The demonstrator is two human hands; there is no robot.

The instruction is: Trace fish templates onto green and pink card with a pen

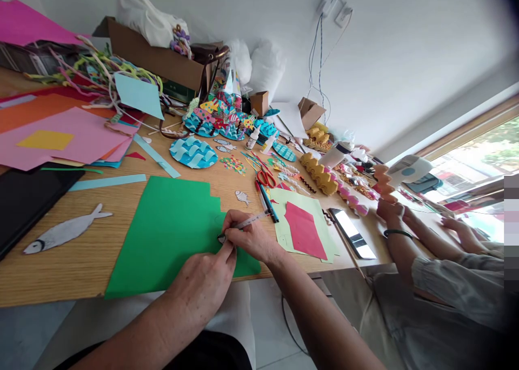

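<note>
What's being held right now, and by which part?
The right hand holds a pen near its lower end. The left hand is over the green paper; whether it grips anything is hidden.

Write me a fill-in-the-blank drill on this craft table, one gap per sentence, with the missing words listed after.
1. The right hand holds a ____.
2. Beneath the left hand lies a large paper coloured ____.
3. The largest fish cutout lies to the ____ of that paper.
4. The small yellow piece lies on a ____ sheet.

Missing words: pen; green; left; pink.
</note>
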